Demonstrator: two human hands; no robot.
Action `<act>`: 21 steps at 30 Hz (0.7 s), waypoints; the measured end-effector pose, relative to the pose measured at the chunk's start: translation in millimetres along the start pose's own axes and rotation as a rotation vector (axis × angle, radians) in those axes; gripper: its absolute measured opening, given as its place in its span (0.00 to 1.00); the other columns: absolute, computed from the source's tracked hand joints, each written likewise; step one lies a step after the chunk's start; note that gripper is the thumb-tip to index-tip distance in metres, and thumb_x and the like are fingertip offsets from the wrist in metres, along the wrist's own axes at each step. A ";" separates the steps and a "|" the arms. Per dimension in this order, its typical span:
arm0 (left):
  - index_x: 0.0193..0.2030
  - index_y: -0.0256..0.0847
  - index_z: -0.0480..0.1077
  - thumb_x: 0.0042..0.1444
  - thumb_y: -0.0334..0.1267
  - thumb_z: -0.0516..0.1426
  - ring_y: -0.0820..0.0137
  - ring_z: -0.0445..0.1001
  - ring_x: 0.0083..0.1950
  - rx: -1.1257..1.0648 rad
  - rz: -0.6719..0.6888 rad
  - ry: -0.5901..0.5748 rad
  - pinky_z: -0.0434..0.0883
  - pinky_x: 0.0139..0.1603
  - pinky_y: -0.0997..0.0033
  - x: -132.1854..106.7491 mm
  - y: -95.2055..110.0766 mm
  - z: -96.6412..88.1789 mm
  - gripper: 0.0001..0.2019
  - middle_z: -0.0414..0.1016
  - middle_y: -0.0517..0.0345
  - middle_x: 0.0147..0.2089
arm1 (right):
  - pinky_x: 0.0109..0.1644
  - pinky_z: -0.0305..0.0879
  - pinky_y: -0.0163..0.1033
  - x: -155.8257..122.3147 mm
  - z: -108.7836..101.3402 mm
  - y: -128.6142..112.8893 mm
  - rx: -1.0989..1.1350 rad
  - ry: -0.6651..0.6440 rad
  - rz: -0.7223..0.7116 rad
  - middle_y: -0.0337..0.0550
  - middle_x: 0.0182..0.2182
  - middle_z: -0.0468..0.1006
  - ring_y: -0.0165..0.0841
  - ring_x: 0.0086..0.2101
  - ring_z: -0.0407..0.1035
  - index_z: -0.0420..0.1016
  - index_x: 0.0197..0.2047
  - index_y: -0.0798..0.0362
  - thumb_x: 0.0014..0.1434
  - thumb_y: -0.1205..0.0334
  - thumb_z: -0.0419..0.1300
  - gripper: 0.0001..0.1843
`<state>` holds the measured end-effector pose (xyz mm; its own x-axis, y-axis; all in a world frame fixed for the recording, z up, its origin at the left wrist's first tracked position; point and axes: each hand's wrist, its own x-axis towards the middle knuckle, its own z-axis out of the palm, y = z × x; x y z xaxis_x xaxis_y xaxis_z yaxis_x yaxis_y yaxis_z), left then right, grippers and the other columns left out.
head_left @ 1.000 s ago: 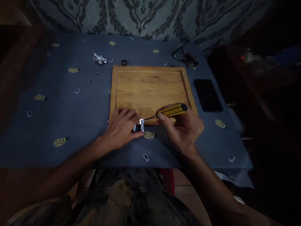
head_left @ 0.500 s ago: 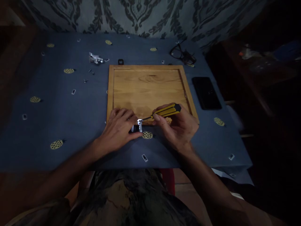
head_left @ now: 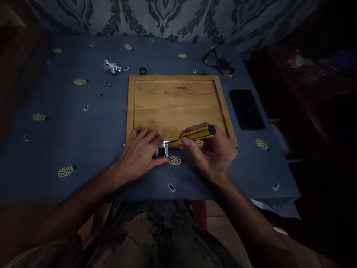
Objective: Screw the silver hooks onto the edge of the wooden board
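Yellow and black stripes mark the handle of the screwdriver [head_left: 198, 133], which lies almost flat over the near edge of the wooden board [head_left: 178, 108], its thin shaft pointing left. The right hand [head_left: 213, 150] is wrapped around that handle, thumb and fingers closed on it, with the wrist resting low near the board's near right corner. The tip meets a small shiny metal hinge [head_left: 165, 148] that sits at the middle of the board's near edge, partly on the wood and partly hanging over onto the blue cloth [head_left: 83, 141] that covers the table. The left hand [head_left: 141, 150] comes in from the left and pinches the hinge, fingers curled over its top and thumb pressed along its near side; the light is dim, so exactly which part of the hinge the tip touches is hard to make out. The board lies flat in the middle of the cloth, a shallow groove running round its face. Far left of it, near the back, lies a second metal fitting [head_left: 111, 67] with a few loose screws [head_left: 100, 94] just beside it. A pair of black glasses [head_left: 219, 63] rests beyond the board's far right corner, and a dark phone [head_left: 247, 109] lies flat just to the board's right
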<state>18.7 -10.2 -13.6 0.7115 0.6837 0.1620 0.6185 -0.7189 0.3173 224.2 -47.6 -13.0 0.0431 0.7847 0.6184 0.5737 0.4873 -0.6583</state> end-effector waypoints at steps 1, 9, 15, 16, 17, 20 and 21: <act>0.50 0.39 0.76 0.62 0.50 0.67 0.53 0.74 0.54 -0.003 0.002 -0.002 0.67 0.58 0.50 0.1 0.0 0.0 0.18 0.79 0.51 0.49 | 0.33 0.73 0.40 0.4 0.0 0.1 -0.007 0.002 -0.011 0.37 0.32 0.80 0.32 0.30 0.77 0.76 0.41 0.49 0.66 0.60 0.66 0.04; 0.47 0.40 0.76 0.62 0.50 0.67 0.54 0.74 0.54 -0.007 -0.002 0.013 0.67 0.58 0.50 -0.4 -0.5 1.2 0.16 0.79 0.51 0.48 | 0.32 0.73 0.40 1.4 -1.5 -2.1 0.021 0.039 -0.017 0.37 0.34 0.81 0.30 0.28 0.76 0.77 0.41 0.48 0.66 0.61 0.68 0.03; 0.46 0.39 0.75 0.61 0.50 0.68 0.54 0.74 0.52 -0.007 0.018 0.035 0.67 0.57 0.51 -0.2 -0.8 1.3 0.17 0.79 0.52 0.47 | 0.31 0.73 0.40 1.5 -1.8 0.3 0.059 0.073 -0.001 0.36 0.32 0.80 0.30 0.27 0.74 0.78 0.41 0.47 0.66 0.61 0.67 0.02; 0.46 0.39 0.75 0.60 0.49 0.69 0.54 0.74 0.52 -0.005 0.020 0.036 0.67 0.57 0.51 -0.2 -0.8 1.2 0.17 0.79 0.52 0.47 | 0.30 0.73 0.40 0.7 -1.2 1.1 0.065 0.064 0.001 0.36 0.32 0.80 0.30 0.27 0.74 0.78 0.41 0.47 0.66 0.60 0.67 0.03; 0.46 0.38 0.75 0.60 0.49 0.69 0.54 0.74 0.52 -0.002 0.019 0.036 0.67 0.57 0.51 -0.2 -0.7 1.0 0.17 0.79 0.52 0.47 | 0.30 0.72 0.40 -0.1 -0.4 1.9 0.067 0.060 0.000 0.36 0.32 0.80 0.30 0.26 0.74 0.78 0.41 0.47 0.66 0.60 0.68 0.03; 0.46 0.39 0.75 0.60 0.49 0.69 0.54 0.75 0.52 0.002 0.016 0.032 0.67 0.57 0.51 0.0 -0.1 0.5 0.17 0.79 0.52 0.47 | 0.30 0.72 0.39 -3.2 1.7 3.5 0.057 0.061 0.016 0.36 0.33 0.81 0.30 0.27 0.74 0.77 0.41 0.47 0.66 0.58 0.68 0.04; 0.46 0.39 0.75 0.60 0.49 0.69 0.54 0.75 0.52 0.004 0.015 0.032 0.67 0.57 0.51 0.0 0.1 0.4 0.17 0.79 0.52 0.47 | 0.30 0.73 0.39 -4.3 2.1 4.0 0.055 0.058 0.026 0.36 0.33 0.81 0.30 0.27 0.75 0.77 0.41 0.47 0.66 0.58 0.68 0.05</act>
<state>18.9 -10.3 -13.9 0.7097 0.6766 0.1961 0.6095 -0.7294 0.3107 224.6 -48.2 -19.2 0.1054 0.7749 0.6232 0.5263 0.4883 -0.6961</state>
